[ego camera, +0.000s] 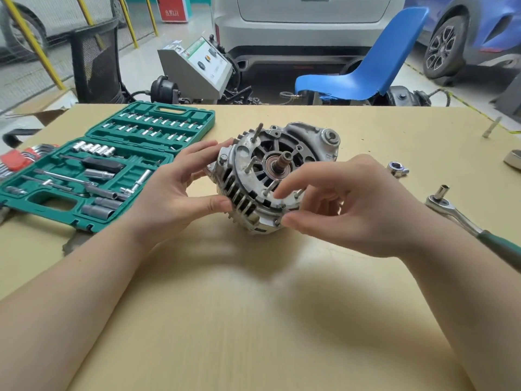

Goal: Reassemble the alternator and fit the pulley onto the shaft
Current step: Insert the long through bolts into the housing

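Alternator (270, 176) mid-table, between both hands.

Cast metal alternator on matt cardboard, plastic tool case beside it.
Alternator (270, 176) housing: dull grey cast metal, scuffed, whitish corrosion marks; shaft (283, 160) brownish, rust-toned metal; studs plain dull metal. Table (253, 320) covered in matt tan corrugated cardboard, faint ribbing. Tool case (107, 165): green moulded plastic, slight sheen; sockets inside bright chrome, glossy. Ratchet (462, 218): polished chrome head, dark green handle. Chair (375, 63): smooth glossy blue plastic.
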